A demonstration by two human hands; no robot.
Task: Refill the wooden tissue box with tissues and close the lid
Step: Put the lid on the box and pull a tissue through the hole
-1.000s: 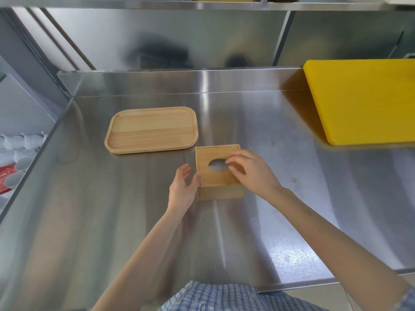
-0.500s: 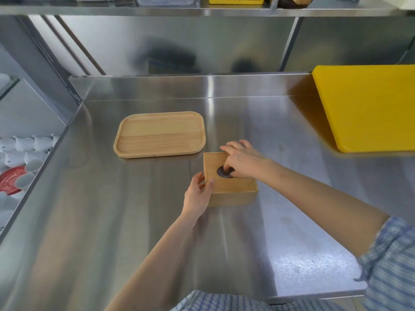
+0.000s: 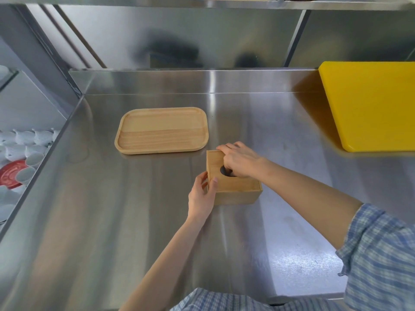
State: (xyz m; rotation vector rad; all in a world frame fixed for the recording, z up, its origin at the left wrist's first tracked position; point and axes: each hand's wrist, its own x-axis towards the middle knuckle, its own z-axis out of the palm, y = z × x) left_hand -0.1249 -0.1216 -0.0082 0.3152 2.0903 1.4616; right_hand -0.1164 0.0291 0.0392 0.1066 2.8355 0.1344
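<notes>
The wooden tissue box point(image 3: 233, 187) sat on the steel counter point(image 3: 134, 221), centre. The left hand point(image 3: 202, 196) clasped its near-left corner; the right hand point(image 3: 240, 160) lay on the lid point(image 3: 215, 159), fingers hooked into the oval hole point(image 3: 224, 171).

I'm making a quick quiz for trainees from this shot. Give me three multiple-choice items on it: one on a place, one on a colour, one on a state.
1. Where does the wooden tray lie relative to the tissue box?
A. behind it, to the left
B. on top of it
C. in front of it

2. What colour is the cutting board at the right?
A. red
B. yellow
C. green

3. What is the right hand doing?
A. resting flat on the counter
B. holding the tray
C. reaching fingers into the lid's hole

Key: A, the wooden tray sits beyond the tissue box, leftward; B, the cutting board is yellow; C, the right hand covers the dark opening.
</notes>
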